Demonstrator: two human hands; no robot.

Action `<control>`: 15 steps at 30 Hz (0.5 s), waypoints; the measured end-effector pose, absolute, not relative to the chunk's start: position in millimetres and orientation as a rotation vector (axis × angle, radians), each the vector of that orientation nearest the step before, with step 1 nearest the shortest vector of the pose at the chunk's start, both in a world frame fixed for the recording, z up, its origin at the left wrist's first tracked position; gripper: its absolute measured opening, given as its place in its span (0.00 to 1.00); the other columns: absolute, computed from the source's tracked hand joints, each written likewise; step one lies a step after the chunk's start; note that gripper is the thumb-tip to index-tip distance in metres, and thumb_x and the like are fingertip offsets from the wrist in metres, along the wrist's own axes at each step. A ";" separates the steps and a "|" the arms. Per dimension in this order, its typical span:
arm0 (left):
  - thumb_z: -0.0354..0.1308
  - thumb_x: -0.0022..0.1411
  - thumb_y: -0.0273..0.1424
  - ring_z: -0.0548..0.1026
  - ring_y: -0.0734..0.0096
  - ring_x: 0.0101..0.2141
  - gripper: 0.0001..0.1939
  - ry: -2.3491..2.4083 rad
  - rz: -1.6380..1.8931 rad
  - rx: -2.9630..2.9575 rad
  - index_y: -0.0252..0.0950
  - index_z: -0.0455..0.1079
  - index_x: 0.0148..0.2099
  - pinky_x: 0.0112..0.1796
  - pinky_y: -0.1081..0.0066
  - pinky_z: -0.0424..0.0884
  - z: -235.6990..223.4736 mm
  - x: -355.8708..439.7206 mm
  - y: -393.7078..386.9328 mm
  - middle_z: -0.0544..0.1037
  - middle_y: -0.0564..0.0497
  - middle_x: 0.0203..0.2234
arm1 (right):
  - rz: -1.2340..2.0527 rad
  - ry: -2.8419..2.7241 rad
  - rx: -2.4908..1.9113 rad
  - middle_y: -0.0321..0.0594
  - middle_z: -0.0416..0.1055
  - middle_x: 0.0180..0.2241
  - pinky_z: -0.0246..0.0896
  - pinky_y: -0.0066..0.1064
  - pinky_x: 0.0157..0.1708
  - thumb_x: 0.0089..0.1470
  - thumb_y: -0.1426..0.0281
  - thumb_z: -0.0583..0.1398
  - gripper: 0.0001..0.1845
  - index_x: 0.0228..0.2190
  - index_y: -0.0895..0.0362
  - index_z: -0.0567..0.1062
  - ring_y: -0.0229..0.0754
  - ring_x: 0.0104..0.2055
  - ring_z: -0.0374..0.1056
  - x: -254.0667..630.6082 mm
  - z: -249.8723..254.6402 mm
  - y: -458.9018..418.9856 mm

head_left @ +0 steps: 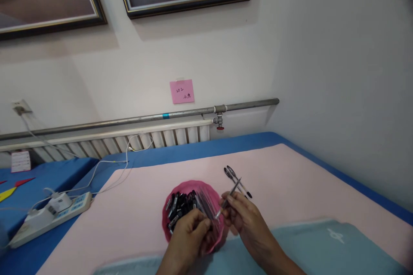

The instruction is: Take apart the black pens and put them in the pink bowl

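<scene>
A pink bowl sits on the pink table cover, filled with several black pen caps and clear pen barrels. My left hand reaches over the bowl's near side with fingers curled in a pinch; what it holds is hidden. My right hand is just right of the bowl, pinching a clear pen barrel that points up and away. Two assembled black pens lie on the cover just beyond my right hand.
A white power strip with plugs and cables lies on the blue cloth at left. A radiator and pipe run along the wall behind, with a pink note above. A light blue cloth covers the near edge.
</scene>
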State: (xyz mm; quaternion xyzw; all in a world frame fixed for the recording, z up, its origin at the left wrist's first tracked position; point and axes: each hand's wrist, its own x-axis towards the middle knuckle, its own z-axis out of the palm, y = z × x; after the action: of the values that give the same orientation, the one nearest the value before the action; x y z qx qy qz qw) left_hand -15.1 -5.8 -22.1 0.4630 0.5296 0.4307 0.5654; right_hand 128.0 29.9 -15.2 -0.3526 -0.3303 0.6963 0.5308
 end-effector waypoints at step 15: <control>0.58 0.49 0.47 0.48 0.87 0.10 0.20 1.094 1.217 0.808 0.34 0.66 0.33 0.12 0.80 0.43 -17.2 -24.8 -1.2 0.56 0.64 0.11 | 1.871 -1.441 -0.939 0.27 0.59 0.11 0.39 0.22 0.14 0.48 0.63 0.55 0.11 0.20 0.57 0.65 0.29 0.12 0.50 115.2 -13.3 6.2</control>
State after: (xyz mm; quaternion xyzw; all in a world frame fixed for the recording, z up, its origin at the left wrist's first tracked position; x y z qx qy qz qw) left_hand -24.8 -1.2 -17.2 0.3502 0.4743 0.5274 0.6118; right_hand 115.2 6.2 -13.3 -0.3529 -0.5415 0.7035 0.2956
